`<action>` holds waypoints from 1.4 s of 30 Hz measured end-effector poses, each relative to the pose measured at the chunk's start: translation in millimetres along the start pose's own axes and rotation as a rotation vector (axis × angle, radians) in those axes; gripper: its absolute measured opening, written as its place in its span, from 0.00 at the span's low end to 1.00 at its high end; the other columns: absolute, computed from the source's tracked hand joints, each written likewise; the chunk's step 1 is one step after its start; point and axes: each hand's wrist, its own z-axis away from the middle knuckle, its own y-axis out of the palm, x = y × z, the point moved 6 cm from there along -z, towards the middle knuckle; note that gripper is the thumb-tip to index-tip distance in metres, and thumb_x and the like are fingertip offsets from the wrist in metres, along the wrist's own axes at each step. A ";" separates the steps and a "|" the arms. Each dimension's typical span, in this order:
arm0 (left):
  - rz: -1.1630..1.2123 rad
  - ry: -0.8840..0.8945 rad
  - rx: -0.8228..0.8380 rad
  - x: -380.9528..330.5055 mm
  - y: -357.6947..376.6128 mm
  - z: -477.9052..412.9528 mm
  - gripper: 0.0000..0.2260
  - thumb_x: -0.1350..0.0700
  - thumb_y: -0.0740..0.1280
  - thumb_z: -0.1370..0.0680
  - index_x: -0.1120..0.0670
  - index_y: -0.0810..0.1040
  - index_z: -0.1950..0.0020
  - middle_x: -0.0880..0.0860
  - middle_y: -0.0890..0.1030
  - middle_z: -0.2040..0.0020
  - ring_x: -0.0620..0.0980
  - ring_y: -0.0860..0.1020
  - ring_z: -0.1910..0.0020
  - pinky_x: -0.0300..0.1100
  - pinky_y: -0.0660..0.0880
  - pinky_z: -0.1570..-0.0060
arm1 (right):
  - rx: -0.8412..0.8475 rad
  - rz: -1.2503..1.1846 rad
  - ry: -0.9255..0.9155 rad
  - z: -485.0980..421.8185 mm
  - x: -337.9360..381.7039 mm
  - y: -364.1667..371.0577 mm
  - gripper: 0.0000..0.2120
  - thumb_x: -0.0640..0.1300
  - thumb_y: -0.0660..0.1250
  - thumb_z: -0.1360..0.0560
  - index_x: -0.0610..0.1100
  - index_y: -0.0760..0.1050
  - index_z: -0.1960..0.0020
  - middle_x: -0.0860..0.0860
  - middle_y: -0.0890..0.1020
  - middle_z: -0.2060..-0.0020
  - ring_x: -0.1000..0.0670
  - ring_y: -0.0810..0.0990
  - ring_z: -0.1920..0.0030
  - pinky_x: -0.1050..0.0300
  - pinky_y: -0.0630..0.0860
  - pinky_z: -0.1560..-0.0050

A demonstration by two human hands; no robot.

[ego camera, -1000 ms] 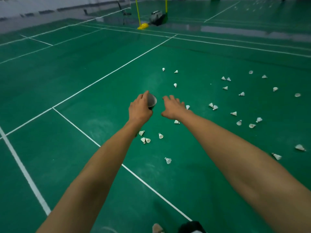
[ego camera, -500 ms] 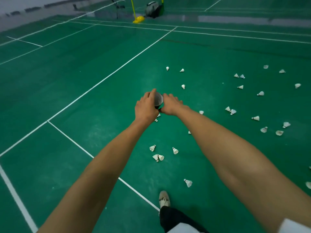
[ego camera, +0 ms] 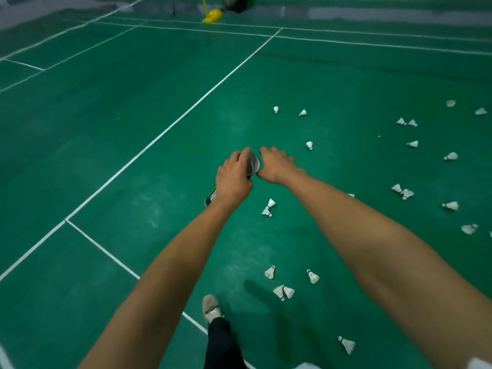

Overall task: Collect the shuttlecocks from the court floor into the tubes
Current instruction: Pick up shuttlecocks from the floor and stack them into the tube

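Note:
My left hand (ego camera: 233,177) grips a dark shuttlecock tube (ego camera: 253,163) near its open top. The tube's lower end (ego camera: 211,198) sticks out below my wrist. My right hand (ego camera: 275,163) lies against the right side of the tube's mouth, thumb at the rim and fingers relaxed. No shuttlecock shows in it. White shuttlecocks lie on the green floor: a pair (ego camera: 269,207) just below my hands, several near my foot (ego camera: 283,292), one at the lower right (ego camera: 347,344), and several scattered to the right (ego camera: 402,191).
My shoe (ego camera: 211,308) and dark trouser leg stand at the bottom centre on a white court line (ego camera: 106,253). A yellow net-post base (ego camera: 213,16) and a dark bag (ego camera: 237,2) sit far ahead. More shuttlecocks (ego camera: 276,109) lie beyond my hands.
My right hand closed in from a spread reach to the tube's mouth and stays there. I stepped forward, so the shuttlecocks slid nearer and lower in view.

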 end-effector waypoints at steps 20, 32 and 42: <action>-0.092 0.495 0.270 115.4 121.9 -361.0 0.39 0.59 0.69 0.25 0.57 0.54 0.17 0.60 0.69 0.30 0.63 0.70 0.35 0.56 0.67 0.38 | -0.113 -0.234 0.493 -325.0 2.3 24.5 0.30 0.52 0.70 0.26 0.44 0.66 0.28 0.41 0.73 0.32 0.36 0.73 0.32 0.39 0.72 0.36; -0.365 0.773 0.651 132.1 306.6 -450.3 0.41 0.56 0.68 0.22 0.62 0.47 0.17 0.63 0.65 0.29 0.64 0.67 0.33 0.54 0.67 0.34 | -0.256 -0.451 0.973 -405.2 -120.2 142.3 0.21 0.41 0.65 0.23 0.42 0.70 0.31 0.41 0.75 0.36 0.36 0.76 0.36 0.42 0.75 0.37; -0.494 1.070 0.817 144.3 437.7 -459.1 0.42 0.56 0.69 0.23 0.61 0.47 0.17 0.62 0.63 0.26 0.64 0.66 0.30 0.53 0.67 0.33 | -0.193 -0.585 1.197 -428.5 -145.4 268.6 0.25 0.43 0.66 0.25 0.49 0.71 0.28 0.43 0.75 0.33 0.38 0.75 0.34 0.42 0.73 0.34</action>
